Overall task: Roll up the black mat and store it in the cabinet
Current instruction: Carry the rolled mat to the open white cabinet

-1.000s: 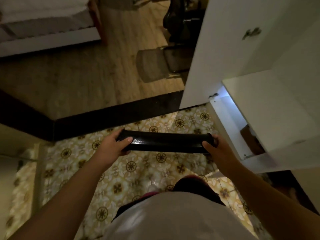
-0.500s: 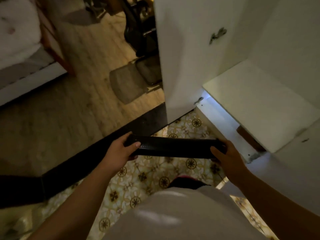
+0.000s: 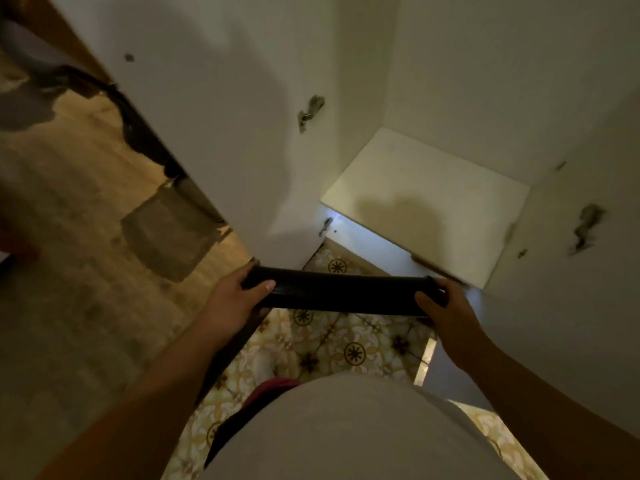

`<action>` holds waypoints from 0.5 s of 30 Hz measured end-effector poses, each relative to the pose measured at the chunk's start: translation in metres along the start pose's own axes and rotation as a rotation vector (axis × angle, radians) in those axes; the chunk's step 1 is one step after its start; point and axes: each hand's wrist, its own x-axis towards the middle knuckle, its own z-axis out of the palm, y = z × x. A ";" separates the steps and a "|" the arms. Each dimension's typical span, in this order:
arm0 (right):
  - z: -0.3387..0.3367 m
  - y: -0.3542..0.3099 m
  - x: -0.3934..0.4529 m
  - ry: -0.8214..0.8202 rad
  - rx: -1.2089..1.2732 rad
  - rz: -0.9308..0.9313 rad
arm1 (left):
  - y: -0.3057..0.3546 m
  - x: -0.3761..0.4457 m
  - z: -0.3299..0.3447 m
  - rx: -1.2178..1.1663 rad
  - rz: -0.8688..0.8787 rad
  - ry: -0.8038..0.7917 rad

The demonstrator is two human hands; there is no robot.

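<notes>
The black mat (image 3: 341,292) is rolled into a tight tube and held level in front of me, above the patterned floor. My left hand (image 3: 232,298) grips its left end and my right hand (image 3: 446,308) grips its right end. Just beyond the roll stands the white cabinet (image 3: 485,81), open, with a bare white shelf (image 3: 429,199) inside at about the height of the roll. Its left door (image 3: 214,109) swings out toward me; the right door (image 3: 571,265) is open too.
Patterned yellow tiles (image 3: 332,344) lie under the roll, wooden flooring (image 3: 69,271) to the left past a dark threshold strip. A chair base and grey seat (image 3: 166,233) stand behind the left door. A brown object (image 3: 429,263) lies under the shelf.
My view has swung right and nearer to the cabinet, so the open shelf now sits straight ahead. The roll stays held at both ends and has come closer to the cabinet front.
</notes>
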 end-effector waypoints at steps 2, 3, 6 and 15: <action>-0.007 -0.001 0.000 0.060 0.017 0.010 | 0.007 0.024 0.006 0.020 0.013 -0.063; -0.011 0.000 -0.001 0.087 0.029 0.007 | 0.010 0.036 0.009 0.016 0.013 -0.096; -0.017 -0.001 -0.007 0.167 0.058 -0.026 | 0.024 0.072 0.016 0.048 0.038 -0.177; 0.019 -0.023 -0.018 0.431 0.192 -0.075 | 0.076 0.168 0.029 0.197 0.089 -0.510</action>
